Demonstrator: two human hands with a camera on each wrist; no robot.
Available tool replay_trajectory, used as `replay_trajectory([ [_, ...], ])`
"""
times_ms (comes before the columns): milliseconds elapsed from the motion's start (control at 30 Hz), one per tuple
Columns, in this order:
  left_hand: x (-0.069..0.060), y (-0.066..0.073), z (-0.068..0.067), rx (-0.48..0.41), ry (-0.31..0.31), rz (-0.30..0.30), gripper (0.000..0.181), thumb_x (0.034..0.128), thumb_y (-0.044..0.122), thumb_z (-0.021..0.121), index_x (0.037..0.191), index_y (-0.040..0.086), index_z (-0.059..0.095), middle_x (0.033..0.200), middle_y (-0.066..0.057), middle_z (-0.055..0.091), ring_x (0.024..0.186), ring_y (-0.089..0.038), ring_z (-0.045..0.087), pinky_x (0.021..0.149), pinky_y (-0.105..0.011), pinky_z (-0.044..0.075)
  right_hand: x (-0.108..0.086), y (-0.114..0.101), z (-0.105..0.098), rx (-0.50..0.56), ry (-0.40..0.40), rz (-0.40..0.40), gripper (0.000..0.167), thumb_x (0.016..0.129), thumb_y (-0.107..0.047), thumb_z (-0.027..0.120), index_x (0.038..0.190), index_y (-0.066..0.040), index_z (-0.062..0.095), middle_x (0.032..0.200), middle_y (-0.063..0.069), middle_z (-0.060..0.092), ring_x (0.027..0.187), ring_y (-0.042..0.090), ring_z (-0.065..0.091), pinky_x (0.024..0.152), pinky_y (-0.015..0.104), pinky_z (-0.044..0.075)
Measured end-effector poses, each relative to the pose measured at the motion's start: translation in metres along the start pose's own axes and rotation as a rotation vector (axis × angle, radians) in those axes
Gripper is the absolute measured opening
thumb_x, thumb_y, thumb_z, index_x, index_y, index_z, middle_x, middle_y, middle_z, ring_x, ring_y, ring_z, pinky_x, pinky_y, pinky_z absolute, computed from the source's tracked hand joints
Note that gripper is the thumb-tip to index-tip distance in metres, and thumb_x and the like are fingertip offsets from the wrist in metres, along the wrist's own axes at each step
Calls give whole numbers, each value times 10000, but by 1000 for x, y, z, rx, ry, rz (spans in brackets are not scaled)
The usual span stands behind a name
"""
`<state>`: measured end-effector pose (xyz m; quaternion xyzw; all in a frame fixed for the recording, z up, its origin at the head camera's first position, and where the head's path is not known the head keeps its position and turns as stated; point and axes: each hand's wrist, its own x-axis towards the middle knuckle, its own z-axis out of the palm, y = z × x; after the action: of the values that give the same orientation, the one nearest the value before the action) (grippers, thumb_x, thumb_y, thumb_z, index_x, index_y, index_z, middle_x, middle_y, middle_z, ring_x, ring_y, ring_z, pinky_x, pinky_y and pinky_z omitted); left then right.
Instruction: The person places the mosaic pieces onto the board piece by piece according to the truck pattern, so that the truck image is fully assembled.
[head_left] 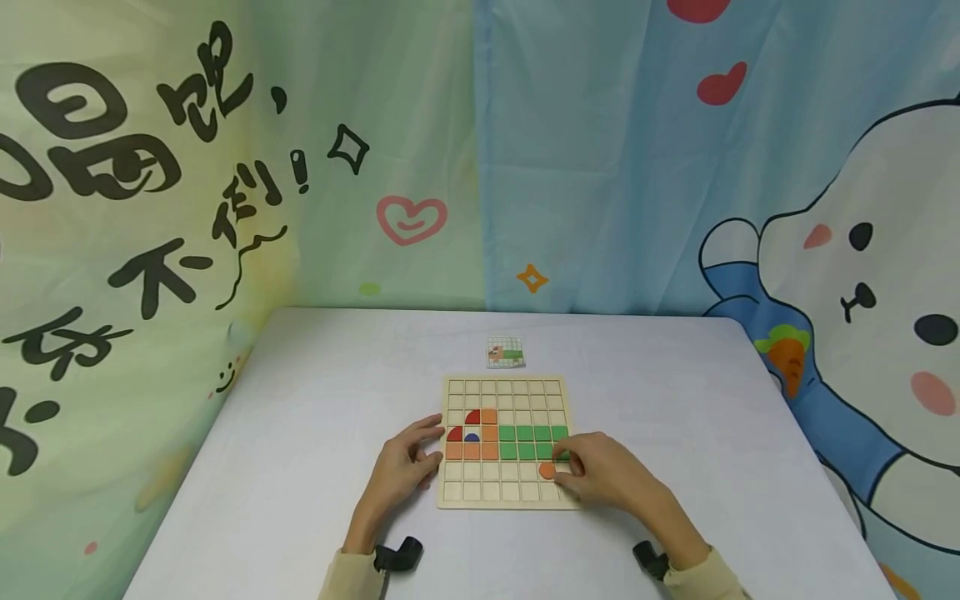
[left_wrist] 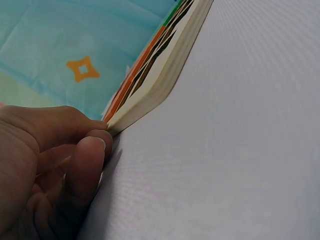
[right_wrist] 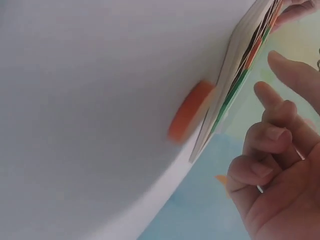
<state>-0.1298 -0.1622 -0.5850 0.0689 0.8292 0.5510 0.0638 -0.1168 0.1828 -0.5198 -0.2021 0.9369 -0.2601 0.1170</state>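
Observation:
A square wooden grid board (head_left: 495, 493) lies on the table, with red, orange, green and blue pieces set in its cells. My left hand (head_left: 401, 461) rests at the board's left side, its fingertips touching the edge (left_wrist: 162, 85). Over the lower right cells is my right hand (head_left: 611, 471), thumb and index finger apart. Just left of those fingertips appears a round orange disc (head_left: 547, 471). In the right wrist view the disc (right_wrist: 192, 112) is blurred and apart from the fingers (right_wrist: 295, 75); whether it touches anything cannot be told.
A small picture card (head_left: 506, 352) with a gridded coloured pattern lies behind the board. White cloth covers the table (head_left: 322, 375). Printed curtains (head_left: 555, 167) hang at the back and sides. Each wrist wears a black camera strap (head_left: 399, 555).

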Motion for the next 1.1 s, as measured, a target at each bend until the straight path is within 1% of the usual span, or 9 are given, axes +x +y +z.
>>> replay_trajectory([
  [133, 0, 0, 0, -3, 4, -4, 409, 936, 6, 740, 1344, 31, 712, 1571, -73, 592, 518, -83, 571, 475, -192, 428, -8, 11, -6, 50, -6, 3, 216, 914, -193, 818, 1100, -97, 764, 634, -116, 512, 528, -7, 436, 546, 200, 378],
  [233, 0, 0, 0, -4, 6, -3, 409, 936, 6, 740, 1343, 30, 713, 1569, -74, 593, 518, -86, 570, 474, -193, 430, -15, 19, -10, 59, -19, 22, 224, 916, -197, 818, 1105, -94, 753, 632, -117, 521, 521, -5, 445, 551, 199, 388],
  [433, 0, 0, 0, -4, 8, 7, 403, 936, 10, 741, 1338, 28, 715, 1565, -78, 597, 513, -86, 569, 473, -196, 429, -28, 32, -14, 74, -51, 66, 266, 893, -225, 843, 1108, -96, 753, 656, -112, 529, 590, -2, 444, 569, 199, 396],
  [567, 0, 0, 0, -2, 9, 6, 406, 934, 4, 737, 1339, 22, 713, 1567, -81, 594, 512, -82, 564, 469, -193, 426, -38, 40, -17, 63, -61, 46, 269, 892, -267, 851, 1087, -111, 751, 671, -126, 519, 610, -19, 441, 588, 195, 399],
  [733, 0, 0, -1, 7, 3, 16, 412, 938, 7, 728, 1349, 10, 702, 1573, -88, 586, 511, -67, 566, 466, -197, 444, -46, 46, -20, 97, -99, 41, 282, 892, -283, 854, 1100, -127, 745, 712, -131, 534, 645, -25, 463, 603, 196, 409],
  [900, 0, 0, -1, 13, -2, 14, 409, 943, 24, 733, 1351, 23, 704, 1570, -59, 592, 513, -61, 568, 470, -194, 447, -51, 53, -22, 151, -127, 39, 288, 879, -252, 867, 1108, -128, 743, 735, -109, 550, 654, -16, 472, 595, 201, 423],
  [967, 0, 0, -1, 15, -1, 3, 410, 943, 32, 739, 1352, 40, 709, 1568, -33, 595, 517, -57, 569, 477, -187, 446, -52, 55, -21, 167, -133, 31, 276, 883, -242, 863, 1106, -132, 743, 737, -107, 556, 651, -21, 474, 595, 195, 429],
  [1100, 0, 0, 0, 7, -1, 1, 410, 940, 20, 738, 1348, 31, 709, 1570, -54, 593, 520, -73, 575, 476, -195, 451, -52, 57, -19, 193, -141, 10, 263, 892, -224, 854, 1106, -124, 740, 741, -110, 565, 653, -27, 478, 595, 189, 437],
])
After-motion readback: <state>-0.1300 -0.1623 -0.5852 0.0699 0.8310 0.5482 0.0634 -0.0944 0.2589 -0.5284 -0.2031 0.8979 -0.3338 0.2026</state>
